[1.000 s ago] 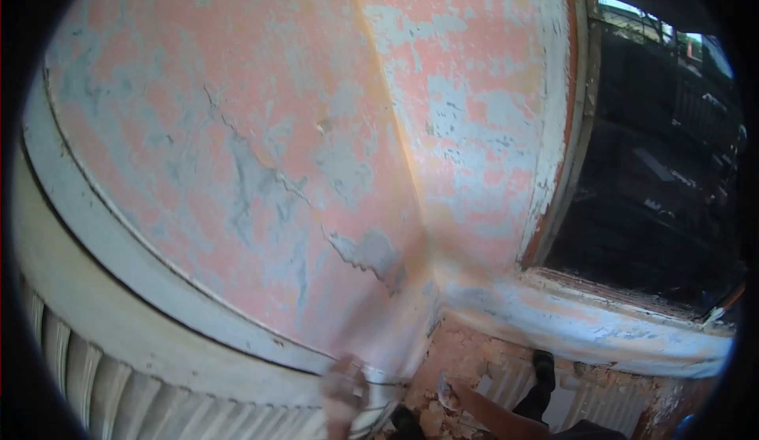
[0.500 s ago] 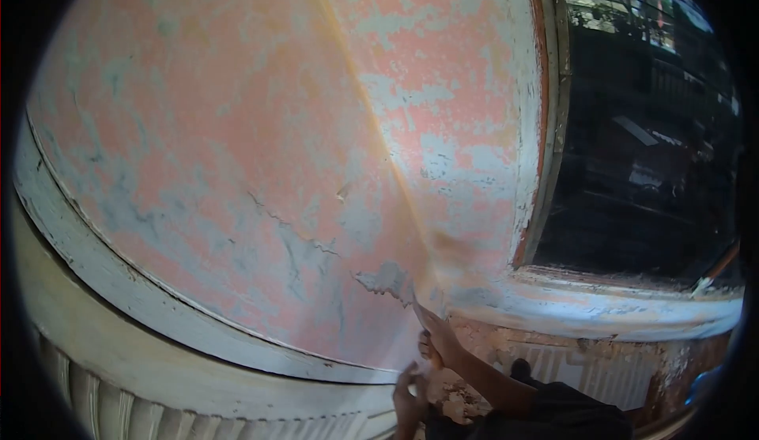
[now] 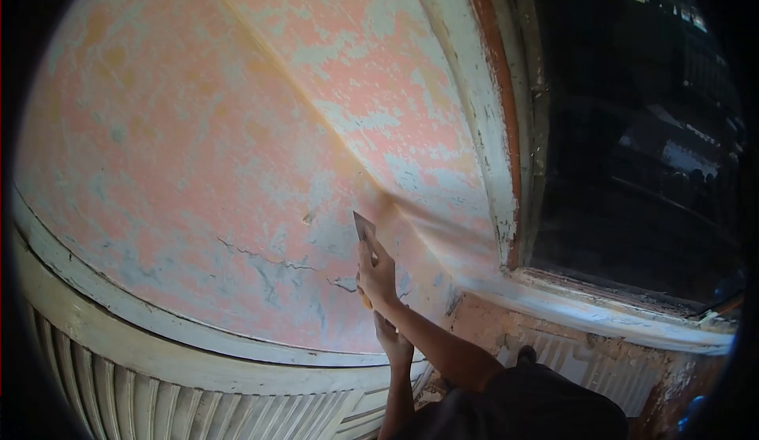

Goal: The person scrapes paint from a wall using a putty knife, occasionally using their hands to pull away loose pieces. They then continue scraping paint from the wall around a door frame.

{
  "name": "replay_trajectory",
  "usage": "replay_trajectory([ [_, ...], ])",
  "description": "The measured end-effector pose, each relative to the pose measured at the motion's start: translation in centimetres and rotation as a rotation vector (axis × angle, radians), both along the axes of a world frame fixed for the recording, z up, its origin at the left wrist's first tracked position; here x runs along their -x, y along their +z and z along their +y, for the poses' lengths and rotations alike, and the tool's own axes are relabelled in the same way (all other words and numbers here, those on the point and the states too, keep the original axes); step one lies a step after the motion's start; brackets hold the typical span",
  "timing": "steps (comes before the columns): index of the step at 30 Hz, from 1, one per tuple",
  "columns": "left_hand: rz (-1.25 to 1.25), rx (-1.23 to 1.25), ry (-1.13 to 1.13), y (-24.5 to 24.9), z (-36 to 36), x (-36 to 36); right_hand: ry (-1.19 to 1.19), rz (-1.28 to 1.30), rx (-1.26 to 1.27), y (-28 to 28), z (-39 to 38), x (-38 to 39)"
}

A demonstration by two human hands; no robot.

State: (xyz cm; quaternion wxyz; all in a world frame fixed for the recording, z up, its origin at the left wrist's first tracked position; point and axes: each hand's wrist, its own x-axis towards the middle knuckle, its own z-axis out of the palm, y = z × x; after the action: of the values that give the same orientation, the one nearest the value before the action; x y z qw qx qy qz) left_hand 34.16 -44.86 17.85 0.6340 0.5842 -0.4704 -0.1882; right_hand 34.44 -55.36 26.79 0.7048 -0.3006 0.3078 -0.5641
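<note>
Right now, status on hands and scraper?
Right hand gripping scraper. Left hand just below, grip unclear. Scraper up by wall, contact unclear. Right hand blocks view of some wall.

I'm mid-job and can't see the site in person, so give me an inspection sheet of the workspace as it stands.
Surface: wall patchy pink and blue-grey, with a crack low down, left of the scraper.
Job's things: scraper, blade pointing up; whether it touches the wall is unclear.
Clutter: small blue thing at the lower right edge, too unclear to identify.
Hands: right hand grips the scraper; left hand is just below, partly hidden, its grip unclear.
Cables: nothing seen.
Surroundings: dark window at right, its frame worn; slatted panel at lower left.
</note>
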Motion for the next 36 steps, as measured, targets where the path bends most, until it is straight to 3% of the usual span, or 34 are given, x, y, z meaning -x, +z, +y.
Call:
replay_trajectory([
  [3, 0.107, -0.226, -0.042, -0.2, 0.5, -1.1, -0.057, 0.143, 0.103, 0.1, -1.9, -0.5],
  [5, 0.086, -0.213, -0.041, 0.0, 0.3, -1.0, -0.163, 0.251, 0.218, 0.7, -3.2, 0.0],
  [11, 0.011, -0.212, -0.064, -0.7, -1.3, -1.9, -0.053, 0.284, 0.147, 2.4, -5.1, 1.7],
  [13, 0.004, -0.265, -0.091, -0.1, -1.8, -2.3, -0.070, 0.169, 0.017, 3.7, -6.0, 1.5],
  [16, 0.047, -0.096, -0.091, 0.7, -2.7, -2.3, -0.015, 0.033, -0.082, 4.1, -7.3, 1.5],
  [23, 0.008, -0.051, -0.126, 0.8, -2.7, -1.7, 0.095, -0.203, -0.196, 2.9, -7.3, 3.1],
  [26, 0.062, -0.006, -0.126, -0.4, -2.4, -1.2, 0.107, 0.048, -0.157, -0.7, -6.3, 4.7],
  [30, 0.083, -0.015, -0.145, 0.9, -1.7, -0.6, 0.092, 0.355, 0.133, -6.9, -2.4, 7.9],
  [32, 0.112, -0.035, -0.136, 1.2, -1.4, -0.5, -0.001, 0.505, 0.114, -7.4, 0.1, 9.1],
  [36, -0.101, -0.074, -0.219, 1.5, -2.8, 0.7, -0.099, 0.778, 0.291, -10.3, 2.2, 12.0],
])
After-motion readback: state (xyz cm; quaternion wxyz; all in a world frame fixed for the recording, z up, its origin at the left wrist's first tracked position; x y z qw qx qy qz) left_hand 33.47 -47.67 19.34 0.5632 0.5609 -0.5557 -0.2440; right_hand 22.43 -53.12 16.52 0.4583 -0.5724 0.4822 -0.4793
